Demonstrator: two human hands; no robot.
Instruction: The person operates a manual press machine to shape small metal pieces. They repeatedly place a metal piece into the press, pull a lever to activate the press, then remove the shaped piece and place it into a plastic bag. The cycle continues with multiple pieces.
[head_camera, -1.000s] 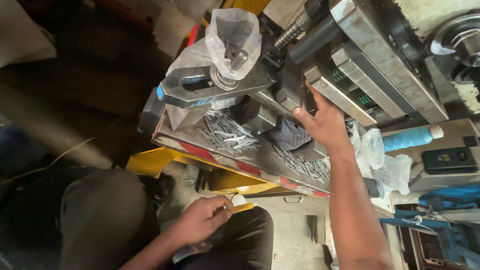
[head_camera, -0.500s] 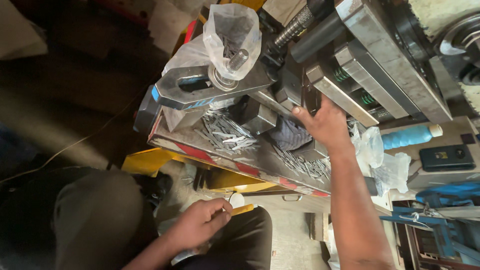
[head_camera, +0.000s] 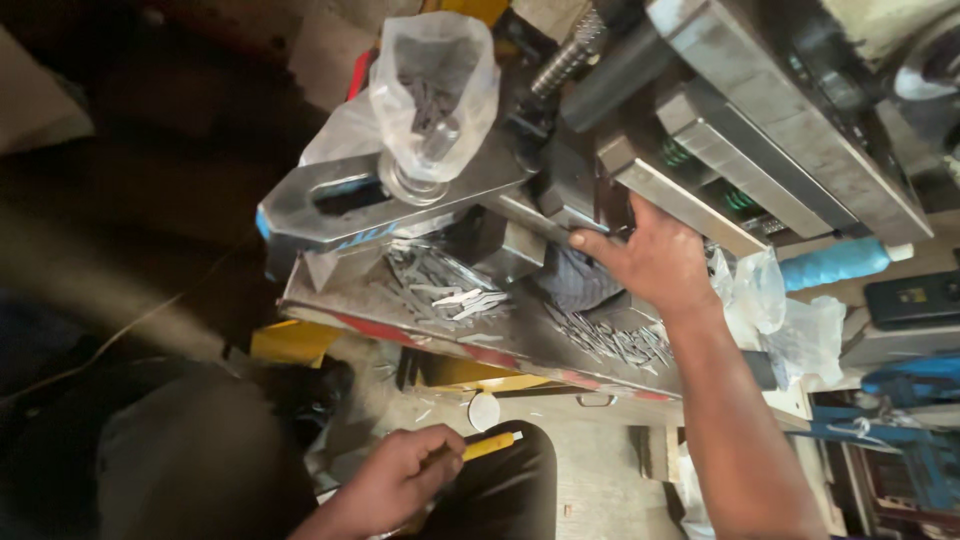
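**A:** Head view: where did the hands sit relative to the metal tray (head_camera: 600, 350)?

**B:** The right hand (head_camera: 655, 262) was above the tray's far edge, fingers spread and pressed onto the dark steel block (head_camera: 575, 195) of the machine. It was not closed round anything. The left hand (head_camera: 390, 482) was below the tray, near the person's lap, curled tight on a yellow-handled tool (head_camera: 490, 446).

**A:** And the work pieces?

**B:** Small flat metal strips (head_camera: 445, 290) lay heaped on the tray's left part, and a second scatter of thin metal pieces (head_camera: 615, 340) lay on the tray just under the right wrist. A clear plastic bag (head_camera: 435, 85) holding dark pieces stood beyond the tray, on top of a slotted steel clamp bar (head_camera: 350, 205).

**A:** How far along did it look?

**B:** Midway, by his reckoning: many pieces were already out on the tray, yet the bag held more, and the tool touched nothing at the machine.
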